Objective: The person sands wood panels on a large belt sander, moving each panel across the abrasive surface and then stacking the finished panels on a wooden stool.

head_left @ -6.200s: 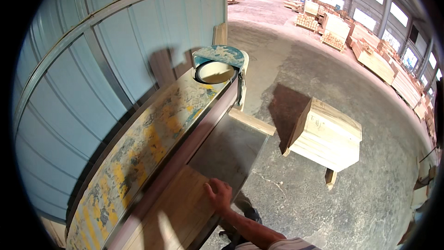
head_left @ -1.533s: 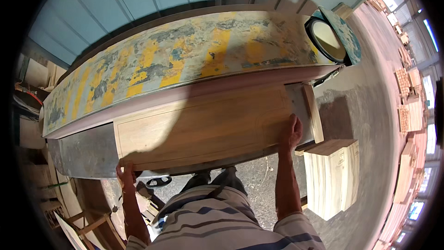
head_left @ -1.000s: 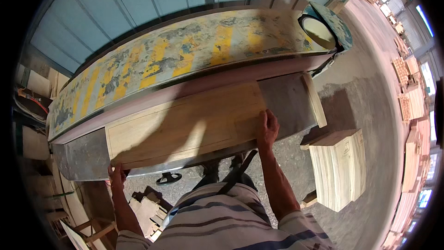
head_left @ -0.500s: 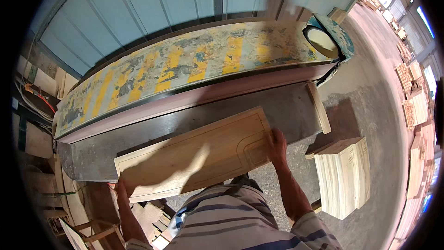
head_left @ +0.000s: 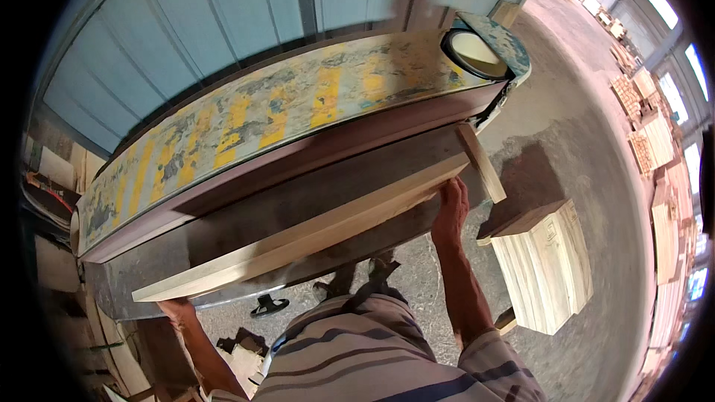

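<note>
A pale wooden panel (head_left: 298,237) is held up over the dark metal table (head_left: 119,283), tilted so that its long edge shows. My left hand (head_left: 177,311) grips the panel at its lower left end, with some fingers hidden beneath the wood. At the right end my right hand (head_left: 451,208) is closed on the panel. A pinkish belt (head_left: 335,145) runs along the machine just beyond the panel, and a gap of table shows between them. Near my right hand a wooden strip (head_left: 482,164) lies across the table's right end.
The machine's worn cover (head_left: 246,115) has yellow stripes, with a round opening (head_left: 478,54) at its right end. A stack of wooden panels (head_left: 544,268) stands on the floor to my right. Blue-grey wall panels (head_left: 223,7) rise behind. Scrap wood (head_left: 244,361) lies below left.
The panel has turned from lying face up to tilted on edge, and has moved left. My right hand now holds it from below. The view has shifted a little.
</note>
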Demonstrator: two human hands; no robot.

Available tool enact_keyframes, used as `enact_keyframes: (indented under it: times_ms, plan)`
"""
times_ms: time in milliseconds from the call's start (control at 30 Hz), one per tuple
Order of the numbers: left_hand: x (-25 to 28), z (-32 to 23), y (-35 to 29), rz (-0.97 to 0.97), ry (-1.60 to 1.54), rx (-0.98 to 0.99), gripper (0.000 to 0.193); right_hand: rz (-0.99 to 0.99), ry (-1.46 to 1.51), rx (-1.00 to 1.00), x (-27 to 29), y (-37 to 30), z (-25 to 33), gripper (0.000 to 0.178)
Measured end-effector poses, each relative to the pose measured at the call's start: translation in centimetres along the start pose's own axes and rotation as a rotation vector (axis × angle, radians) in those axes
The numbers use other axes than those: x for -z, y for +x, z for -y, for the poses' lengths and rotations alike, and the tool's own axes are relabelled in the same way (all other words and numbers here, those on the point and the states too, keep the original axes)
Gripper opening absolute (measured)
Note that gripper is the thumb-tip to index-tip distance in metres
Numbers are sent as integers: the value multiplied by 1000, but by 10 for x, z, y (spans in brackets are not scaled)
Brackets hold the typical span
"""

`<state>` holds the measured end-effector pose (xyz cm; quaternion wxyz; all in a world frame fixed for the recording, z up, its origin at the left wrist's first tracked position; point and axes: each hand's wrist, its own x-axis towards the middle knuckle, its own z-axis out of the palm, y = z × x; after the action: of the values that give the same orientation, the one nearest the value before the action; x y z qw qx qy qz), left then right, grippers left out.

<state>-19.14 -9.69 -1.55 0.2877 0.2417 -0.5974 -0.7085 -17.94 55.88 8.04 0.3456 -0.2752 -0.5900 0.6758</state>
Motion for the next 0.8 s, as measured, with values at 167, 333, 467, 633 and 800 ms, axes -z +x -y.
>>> enact_keyframes:
  times_ms: [167, 333, 467, 633, 800]
  plan:
    - [20, 66, 34, 186, 310, -462, 43, -14, 61, -3, 6, 22, -16, 36]
    - [-52, 1, -13, 17, -443, 265, 44, 84, 16, 58, 31, 49, -49, 30]
    - [-10, 17, -13, -123, -250, 124, 40, 216, -429, 242, 11, 40, 7, 30]
    - [-73, -11, -30, -289, -352, 255, 42, 173, -297, 8, -12, 31, 62, 46]
    - [-57, -31, -54, -339, -245, 261, 40, 167, -293, 7, -6, 43, 51, 47]
